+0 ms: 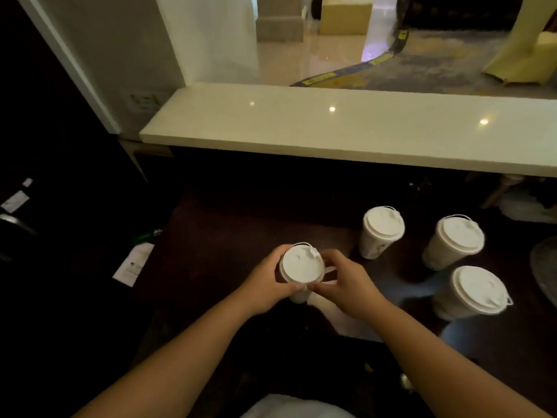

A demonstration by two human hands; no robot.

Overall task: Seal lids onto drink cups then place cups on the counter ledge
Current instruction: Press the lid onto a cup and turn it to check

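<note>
Counter ledge (346, 128): pale, glossy stone slab across the upper view, raised above and behind the work area. Nothing stands on the visible part.

Tabletop (229, 230): dark, dim, below the ledge. A white paper slip (134, 263) lies at its left edge.

Three lidded cups stand to the right: rear left cup (380, 232), rear right cup (453, 241), near cup (473, 292). All are apart from one another, with white lids on.

Cup in hand (301, 292): near centre of the tabletop, mostly hidden under its white lid (302, 265). Sip tab points away from the person.

Left hand (268, 282): fingers curled round the lid rim and cup wall on the left side. Right hand (346, 282): fingers curled at the rim on the right, thumb tips nearly meeting at the near edge.

Judgement: paper wall, thin plastic lid; light, but likely filled, fill level not visible. The wall will dent if squeezed, so press down at the rim, working around it. To lift, grip the upper wall just under the lid, not the lid itself, which could pop off. Keep upright.
</note>
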